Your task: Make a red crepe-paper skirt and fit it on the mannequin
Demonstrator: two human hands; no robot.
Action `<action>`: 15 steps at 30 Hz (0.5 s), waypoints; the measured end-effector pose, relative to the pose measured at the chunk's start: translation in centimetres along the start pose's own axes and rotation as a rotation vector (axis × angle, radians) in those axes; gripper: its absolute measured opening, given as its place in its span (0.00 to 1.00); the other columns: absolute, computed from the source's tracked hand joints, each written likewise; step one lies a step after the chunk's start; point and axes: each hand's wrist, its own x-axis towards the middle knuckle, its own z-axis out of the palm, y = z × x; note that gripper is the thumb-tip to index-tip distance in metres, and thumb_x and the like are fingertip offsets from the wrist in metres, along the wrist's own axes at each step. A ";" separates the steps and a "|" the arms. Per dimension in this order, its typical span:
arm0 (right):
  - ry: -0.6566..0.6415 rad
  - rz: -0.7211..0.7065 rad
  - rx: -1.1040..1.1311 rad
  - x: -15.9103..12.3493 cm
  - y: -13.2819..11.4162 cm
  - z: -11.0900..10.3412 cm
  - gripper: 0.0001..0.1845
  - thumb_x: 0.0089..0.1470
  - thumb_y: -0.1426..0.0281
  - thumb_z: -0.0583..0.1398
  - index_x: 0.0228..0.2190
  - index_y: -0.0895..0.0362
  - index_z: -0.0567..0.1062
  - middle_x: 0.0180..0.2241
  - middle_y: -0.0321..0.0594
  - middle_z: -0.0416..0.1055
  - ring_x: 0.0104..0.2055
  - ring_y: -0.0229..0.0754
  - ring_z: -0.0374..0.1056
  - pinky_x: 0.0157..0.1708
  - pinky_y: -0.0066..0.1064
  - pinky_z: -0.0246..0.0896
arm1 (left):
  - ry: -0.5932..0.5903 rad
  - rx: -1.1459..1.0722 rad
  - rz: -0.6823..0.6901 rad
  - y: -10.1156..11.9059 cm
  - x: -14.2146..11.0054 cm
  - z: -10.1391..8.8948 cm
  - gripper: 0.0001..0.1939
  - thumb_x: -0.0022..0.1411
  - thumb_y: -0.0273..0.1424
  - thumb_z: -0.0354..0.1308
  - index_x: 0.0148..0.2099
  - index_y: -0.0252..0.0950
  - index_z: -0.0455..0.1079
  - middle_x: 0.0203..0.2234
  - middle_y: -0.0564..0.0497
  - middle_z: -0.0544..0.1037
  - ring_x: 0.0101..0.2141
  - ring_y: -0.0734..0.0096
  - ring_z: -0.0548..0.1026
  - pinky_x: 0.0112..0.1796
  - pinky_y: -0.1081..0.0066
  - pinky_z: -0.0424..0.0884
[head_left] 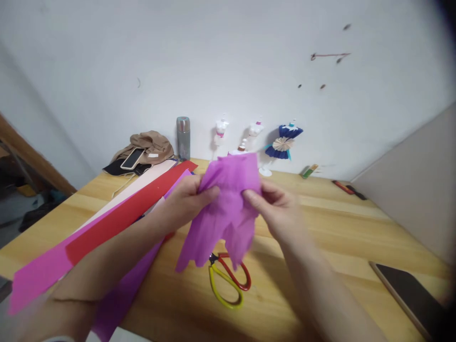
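A piece of purple crepe paper (231, 190) is stretched between my two hands above the table, its lower edge cut into ragged points. My left hand (190, 194) pinches its left side, thumb on the front. On the right side my right hand (272, 202) grips it the same way, slightly blurred. Just behind the paper's top edge stands a small white dress form (242, 145), mostly hidden. Scissors (230, 282) with one red and one yellow handle lie on the table below the paper, their blades covered from view.
Red (142, 204) and purple (39, 285) paper strips lie along the left. Behind them are a brown cloth (153, 145), a phone (133, 158) and a flask (183, 137). Mini dress forms stand by the wall, one in a blue dress (281, 147). A dark tablet-like device (409, 294) lies right.
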 end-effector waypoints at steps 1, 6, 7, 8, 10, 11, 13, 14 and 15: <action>0.082 0.009 0.021 0.0 -0.4 -0.9 0.06 0.47 0.64 0.67 0.26 0.52 0.79 0.24 0.35 0.74 0.25 0.39 0.67 0.26 0.31 0.65 | 0.004 0.008 0.011 0.7 0.4 0.0 0.11 0.54 0.38 0.59 0.30 0.34 0.70 0.24 0.51 0.74 0.25 0.70 0.73 0.27 0.70 0.71; 0.291 -0.083 -0.025 0.9 -1.2 -5.3 0.09 0.45 0.61 0.70 0.26 0.52 0.80 0.24 0.35 0.75 0.22 0.37 0.66 0.21 0.30 0.63 | 0.148 0.002 0.083 1.9 2.5 -0.2 0.12 0.52 0.37 0.59 0.33 0.32 0.69 0.26 0.51 0.74 0.26 0.71 0.72 0.28 0.72 0.69; 0.295 -0.079 -0.041 1.2 -1.2 -5.9 0.09 0.45 0.61 0.70 0.25 0.51 0.79 0.23 0.35 0.74 0.21 0.37 0.65 0.20 0.29 0.61 | 0.158 -0.004 0.078 1.6 2.8 -0.3 0.13 0.51 0.37 0.60 0.35 0.32 0.70 0.27 0.50 0.75 0.28 0.70 0.73 0.29 0.71 0.70; 0.294 -0.066 -0.048 1.4 -1.1 -6.4 0.09 0.44 0.61 0.71 0.24 0.51 0.79 0.22 0.34 0.73 0.21 0.36 0.64 0.19 0.29 0.61 | 0.152 -0.018 0.067 1.2 3.1 -0.5 0.15 0.50 0.38 0.61 0.36 0.32 0.71 0.29 0.49 0.76 0.29 0.69 0.74 0.30 0.70 0.71; 0.270 -0.012 -0.033 1.8 -0.8 -7.1 0.09 0.42 0.60 0.72 0.24 0.50 0.80 0.23 0.35 0.74 0.21 0.37 0.65 0.19 0.30 0.61 | 0.106 -0.051 0.039 0.5 3.6 -0.9 0.19 0.47 0.38 0.65 0.39 0.31 0.72 0.31 0.48 0.78 0.31 0.67 0.76 0.31 0.69 0.72; 0.252 0.016 -0.018 2.0 -0.7 -7.3 0.10 0.41 0.60 0.72 0.25 0.49 0.80 0.24 0.36 0.76 0.21 0.38 0.66 0.19 0.30 0.61 | 0.076 -0.057 0.026 0.1 3.7 -1.1 0.20 0.45 0.37 0.67 0.39 0.31 0.72 0.32 0.48 0.79 0.32 0.66 0.76 0.32 0.69 0.73; 0.213 0.066 0.012 2.2 -0.5 -7.5 0.10 0.40 0.60 0.73 0.26 0.48 0.81 0.26 0.36 0.77 0.23 0.39 0.68 0.21 0.31 0.64 | 0.037 -0.042 0.005 -0.3 4.1 -1.6 0.21 0.42 0.34 0.69 0.39 0.31 0.72 0.33 0.48 0.79 0.33 0.64 0.77 0.32 0.69 0.73; 0.201 0.087 0.023 2.3 -0.4 -7.6 0.09 0.40 0.61 0.73 0.27 0.48 0.81 0.26 0.36 0.78 0.24 0.39 0.68 0.22 0.31 0.65 | 0.023 -0.027 -0.004 -0.4 4.2 -1.8 0.21 0.42 0.32 0.69 0.39 0.31 0.72 0.33 0.48 0.80 0.33 0.64 0.77 0.32 0.68 0.74; 0.196 0.105 0.031 2.4 -0.3 -7.7 0.09 0.40 0.61 0.73 0.26 0.48 0.81 0.26 0.36 0.78 0.24 0.39 0.68 0.22 0.30 0.65 | 0.006 -0.016 -0.013 -0.4 4.4 -2.0 0.20 0.41 0.30 0.68 0.40 0.32 0.72 0.33 0.48 0.80 0.33 0.63 0.78 0.33 0.68 0.74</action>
